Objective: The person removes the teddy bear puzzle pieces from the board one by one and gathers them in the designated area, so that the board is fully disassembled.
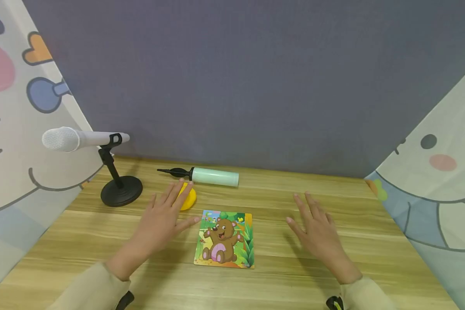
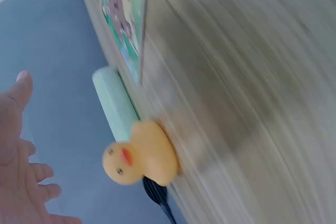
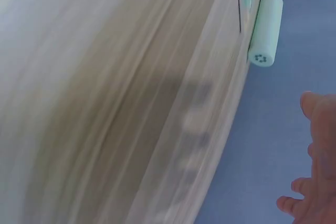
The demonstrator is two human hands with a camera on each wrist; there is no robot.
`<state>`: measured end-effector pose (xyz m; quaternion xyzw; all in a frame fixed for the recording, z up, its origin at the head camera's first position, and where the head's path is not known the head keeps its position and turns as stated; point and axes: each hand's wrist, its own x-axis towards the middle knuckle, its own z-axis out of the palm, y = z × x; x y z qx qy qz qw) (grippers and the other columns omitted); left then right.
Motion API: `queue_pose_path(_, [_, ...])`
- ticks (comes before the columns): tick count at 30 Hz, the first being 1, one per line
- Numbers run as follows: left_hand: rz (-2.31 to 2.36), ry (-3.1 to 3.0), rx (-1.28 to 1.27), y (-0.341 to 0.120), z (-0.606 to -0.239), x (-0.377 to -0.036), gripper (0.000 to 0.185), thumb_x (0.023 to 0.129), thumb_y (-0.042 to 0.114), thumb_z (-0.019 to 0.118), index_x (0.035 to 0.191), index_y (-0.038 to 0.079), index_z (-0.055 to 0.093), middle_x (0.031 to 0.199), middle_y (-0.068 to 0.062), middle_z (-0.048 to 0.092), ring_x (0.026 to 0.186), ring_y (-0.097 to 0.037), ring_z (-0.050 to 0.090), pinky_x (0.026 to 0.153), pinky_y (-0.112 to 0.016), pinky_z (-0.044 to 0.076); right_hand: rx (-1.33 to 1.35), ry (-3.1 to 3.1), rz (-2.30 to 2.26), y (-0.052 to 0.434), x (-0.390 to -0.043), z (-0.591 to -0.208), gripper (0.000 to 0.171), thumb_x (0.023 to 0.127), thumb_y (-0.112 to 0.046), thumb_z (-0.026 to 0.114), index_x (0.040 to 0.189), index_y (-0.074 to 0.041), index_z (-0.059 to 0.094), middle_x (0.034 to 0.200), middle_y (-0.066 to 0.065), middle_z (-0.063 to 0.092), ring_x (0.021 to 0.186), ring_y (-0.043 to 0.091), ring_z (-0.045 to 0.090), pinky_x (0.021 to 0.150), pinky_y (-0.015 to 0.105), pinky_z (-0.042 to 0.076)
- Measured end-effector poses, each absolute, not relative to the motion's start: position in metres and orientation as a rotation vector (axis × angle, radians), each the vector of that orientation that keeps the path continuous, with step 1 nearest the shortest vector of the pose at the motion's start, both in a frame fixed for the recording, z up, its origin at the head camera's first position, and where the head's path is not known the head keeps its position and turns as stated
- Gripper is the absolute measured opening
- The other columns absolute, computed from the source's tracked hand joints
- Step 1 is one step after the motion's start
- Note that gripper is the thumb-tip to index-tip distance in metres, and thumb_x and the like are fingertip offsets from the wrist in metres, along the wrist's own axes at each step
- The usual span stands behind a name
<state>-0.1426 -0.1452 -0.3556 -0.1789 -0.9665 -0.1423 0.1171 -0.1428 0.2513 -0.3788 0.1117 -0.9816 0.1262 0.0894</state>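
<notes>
Two beige sleeves at near edge of wooden table (image 1: 333, 202). Left hand (image 1: 160, 224): palm down, fingers spread and straight, gripping nothing, fingertips over near side of yellow rubber duck (image 1: 188, 197); contact with duck not discernible. Right hand (image 1: 317, 230): palm down, fingers spread and straight, empty, poised above bare tabletop, well apart from other items. Bear jigsaw puzzle (image 1: 224, 239): flat on table, between the two hands, just beside left thumb, nearer left hand. Rubber duck: upright, orange beak, just behind puzzle's far left corner, just in front of pump. Mint-green hand pump (image 1: 213, 176): lying on its side along far edge of table, black nozzle pointing left. White microphone (image 1: 77, 139): horizontal on black stand with round base (image 1: 121, 190), far left of table. Grey backdrop behind; cartoon-printed cloth at both sides.
</notes>
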Motion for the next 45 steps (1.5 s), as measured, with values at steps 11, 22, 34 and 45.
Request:
queue_pose_path(11, [-0.436, -2.908, -0.657, -0.123, -0.363, -0.141, 0.095, 0.083, 0.053, 0.078, 0.155, 0.005, 0.040, 0.149, -0.027, 0.049, 0.125, -0.051, 0.055, 0.097, -0.068, 0.047, 0.363, -2.878, 0.588, 0.220, -0.156, -0.383, 0.074, 0.100, -0.045, 0.063, 0.161, -0.017, 0.032, 0.156, 0.022, 0.039, 0.133, 0.049, 0.046, 0.097, 0.069, 0.046])
queue_pose_path(22, [-0.501, -3.120, -0.615, -0.119, -0.379, -0.143, 0.106, 0.069, 0.058, 0.084, 0.152, 0.005, 0.044, 0.147, -0.029, 0.048, 0.130, -0.051, 0.050, 0.092, -0.077, 0.044, 0.408, -2.974, 0.846, 0.191, -0.165, -0.395, 0.073, 0.093, -0.044, 0.074, 0.155, -0.020, 0.045, 0.136, 0.015, 0.057, 0.119, 0.042, 0.059, 0.092, 0.062, 0.053])
queue_pose_path(34, [-0.569, -3.198, -0.561, -0.117, -0.387, -0.145, 0.114, 0.063, 0.052, 0.090, 0.152, 0.001, 0.043, 0.141, -0.036, 0.046, 0.119, -0.058, 0.050, 0.081, -0.065, 0.055, 0.426, -3.084, 0.933, 0.180, -0.166, -0.399, 0.073, 0.086, -0.044, 0.080, 0.150, -0.025, 0.051, 0.141, 0.007, 0.056, 0.116, 0.032, 0.060, 0.093, 0.059, 0.053])
queue_pose_path(45, [-0.553, -3.304, -0.474, -0.112, -0.382, -0.149, 0.121, 0.058, 0.049, 0.094, 0.156, 0.006, 0.038, 0.143, -0.037, 0.043, 0.127, -0.064, 0.042, 0.085, -0.071, 0.052, 0.474, -3.111, 0.965, 0.179, -0.169, -0.397, 0.076, 0.084, -0.042, 0.082, 0.151, -0.022, 0.052, 0.142, 0.013, 0.055, 0.122, 0.037, 0.057, 0.097, 0.061, 0.050])
